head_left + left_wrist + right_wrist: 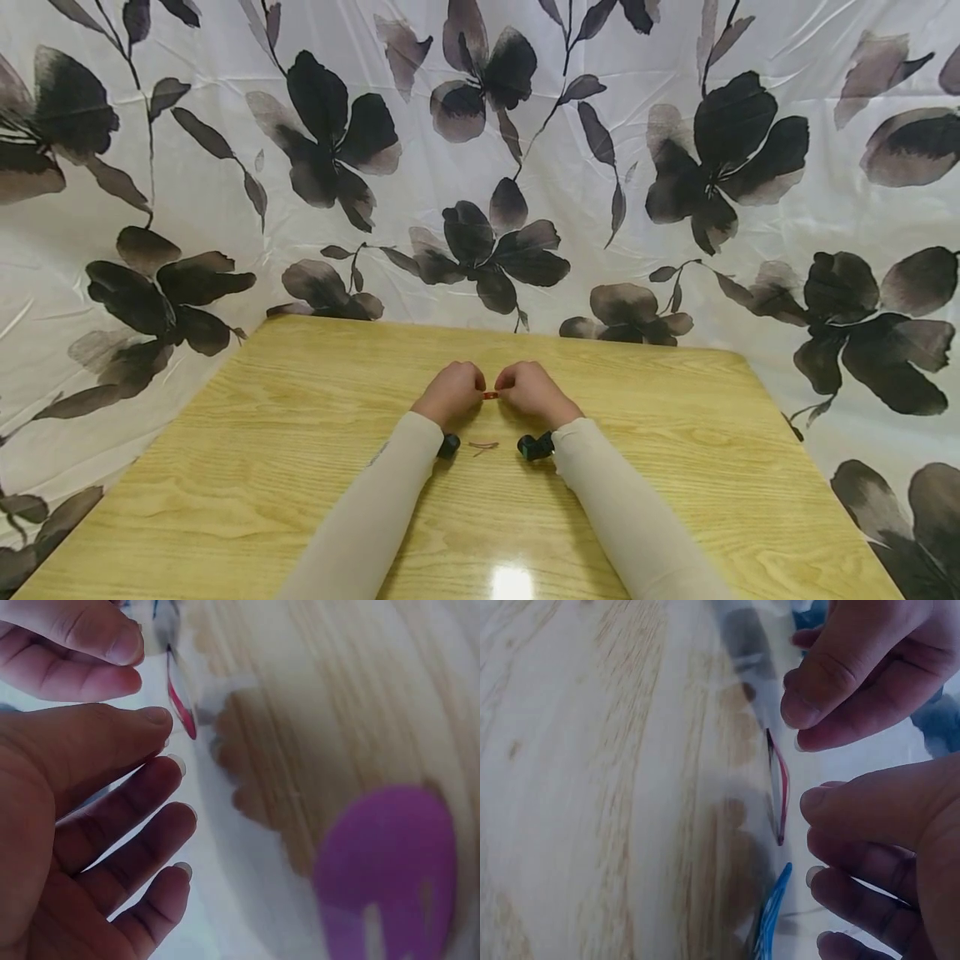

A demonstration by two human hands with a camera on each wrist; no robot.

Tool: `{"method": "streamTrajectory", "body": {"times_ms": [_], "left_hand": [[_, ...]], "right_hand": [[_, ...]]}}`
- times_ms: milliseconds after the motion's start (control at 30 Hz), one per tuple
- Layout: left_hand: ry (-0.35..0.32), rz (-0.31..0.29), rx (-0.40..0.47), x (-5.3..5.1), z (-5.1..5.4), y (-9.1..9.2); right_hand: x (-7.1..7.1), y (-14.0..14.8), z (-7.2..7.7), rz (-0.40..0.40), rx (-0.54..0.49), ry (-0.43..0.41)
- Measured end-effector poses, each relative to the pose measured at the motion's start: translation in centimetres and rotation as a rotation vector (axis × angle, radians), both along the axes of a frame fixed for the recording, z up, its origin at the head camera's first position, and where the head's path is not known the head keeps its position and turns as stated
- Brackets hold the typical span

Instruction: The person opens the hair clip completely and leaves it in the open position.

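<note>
With grip released, the left hand (pixel 452 394) and right hand (pixel 536 393) flank a small red strip (pixel 491 396). Nearby, thin brown strips (pixel 484 445) lie on the bench (pixel 300 450).

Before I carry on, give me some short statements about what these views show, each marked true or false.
1. A small red item sits between the left hand and the right hand. True.
2. The hands are at opposite ends of the table. False: they are close together, near the middle of the table.
3. Thin brownish strands lie nearer the person than the red item. True.
4. Both sleeves are black. False: both sleeves are pale cream.
5. The left wrist view shows a purple object at its lower right. True.
6. The cloth behind is plain. False: the cloth has dark flowers on it.
</note>
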State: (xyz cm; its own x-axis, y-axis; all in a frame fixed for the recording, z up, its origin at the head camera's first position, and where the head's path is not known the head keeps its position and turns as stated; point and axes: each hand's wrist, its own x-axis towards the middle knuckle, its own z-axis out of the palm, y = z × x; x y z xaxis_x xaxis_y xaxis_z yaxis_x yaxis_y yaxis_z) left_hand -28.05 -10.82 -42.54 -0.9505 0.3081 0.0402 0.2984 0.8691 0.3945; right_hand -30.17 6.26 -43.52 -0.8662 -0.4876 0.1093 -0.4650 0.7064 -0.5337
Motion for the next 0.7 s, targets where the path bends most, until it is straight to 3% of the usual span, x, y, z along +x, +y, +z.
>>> {"method": "streamTrajectory", "body": {"times_ms": [300,700], "left_hand": [[0.006,-0.007,-0.030,-0.46,-0.64,0.02],[0.037,-0.041,-0.081,-0.26,-0.08,0.28]], "right_hand": [[-0.08,-0.34,-0.36,0.002,0.079,0.036],[-0.36,-0.66,-0.63,0.008,0.130,0.082]]}}
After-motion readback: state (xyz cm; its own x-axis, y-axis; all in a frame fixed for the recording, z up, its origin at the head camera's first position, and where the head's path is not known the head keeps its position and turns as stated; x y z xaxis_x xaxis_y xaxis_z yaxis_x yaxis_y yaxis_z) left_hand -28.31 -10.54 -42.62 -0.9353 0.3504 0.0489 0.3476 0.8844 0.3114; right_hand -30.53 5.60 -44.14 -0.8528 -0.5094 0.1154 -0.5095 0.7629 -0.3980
